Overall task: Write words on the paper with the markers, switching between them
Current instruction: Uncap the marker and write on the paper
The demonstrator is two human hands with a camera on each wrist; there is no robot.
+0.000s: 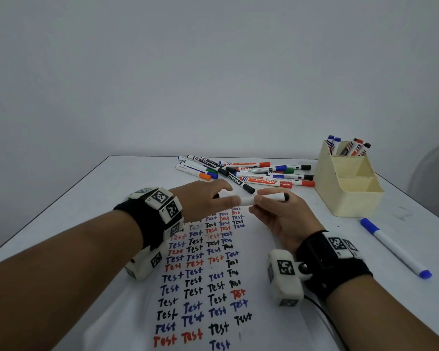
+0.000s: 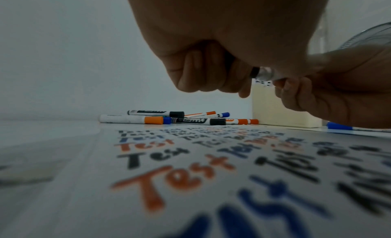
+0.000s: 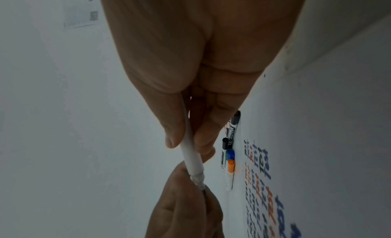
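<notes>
Both hands meet above the far end of the paper (image 1: 269, 333), which is covered in rows of "Test" in black, blue and red. My right hand (image 1: 264, 202) pinches the white barrel of a marker (image 1: 271, 198) with a black tail end, held level. My left hand (image 1: 221, 197) is curled round the marker's other end, where the cap is; the cap itself is hidden in the fist. In the left wrist view the marker's pale neck (image 2: 263, 74) shows between the left hand (image 2: 211, 77) and the right hand (image 2: 317, 94). In the right wrist view the barrel (image 3: 191, 158) runs from thumb and fingers down into the left hand (image 3: 186, 213).
A pile of loose markers (image 1: 246, 173) lies at the back of the white table. A cream pen holder (image 1: 347, 188) with several markers stands at the back right. One blue marker (image 1: 393, 247) lies to the right of the paper. The table's left edge runs diagonally.
</notes>
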